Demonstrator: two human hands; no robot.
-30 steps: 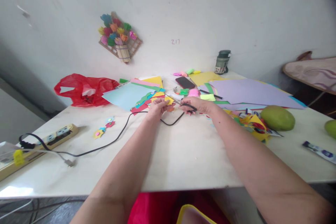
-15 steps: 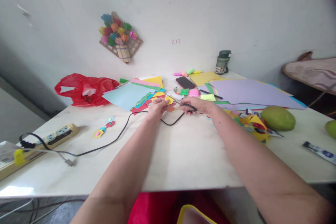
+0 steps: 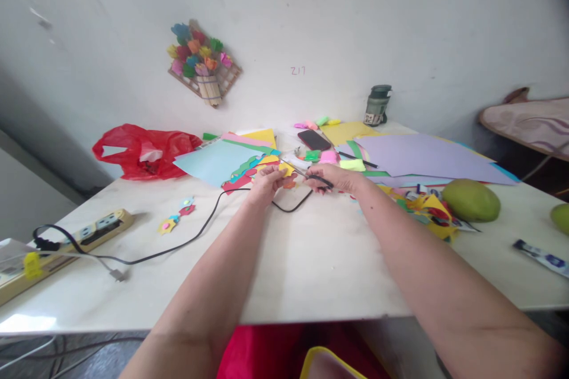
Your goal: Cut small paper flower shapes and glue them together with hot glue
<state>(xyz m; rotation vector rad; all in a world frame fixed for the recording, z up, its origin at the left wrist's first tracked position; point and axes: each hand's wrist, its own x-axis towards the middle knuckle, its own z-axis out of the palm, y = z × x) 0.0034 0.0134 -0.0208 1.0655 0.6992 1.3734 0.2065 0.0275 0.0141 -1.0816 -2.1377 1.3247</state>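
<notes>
My left hand [image 3: 267, 182] pinches a small piece of yellow paper [image 3: 287, 169] near the middle of the table. The fingers of my right hand [image 3: 333, 179] are wrapped round the black handles of a pair of scissors [image 3: 319, 180]. The scissor blades point left and lie against the yellow paper. Cut pieces of red, green and blue paper [image 3: 243, 170] lie just beyond my left hand. Small paper flowers [image 3: 166, 225] lie on the table to the left.
A black cable [image 3: 173, 250] runs from the power strip [image 3: 106, 222] towards my hands. Behind are a red plastic bag [image 3: 137, 151], a phone [image 3: 314, 140], clay packs [image 3: 329, 157] and purple paper [image 3: 427, 157]. Paper scraps [image 3: 431, 210] and a green fruit [image 3: 471, 200] lie right.
</notes>
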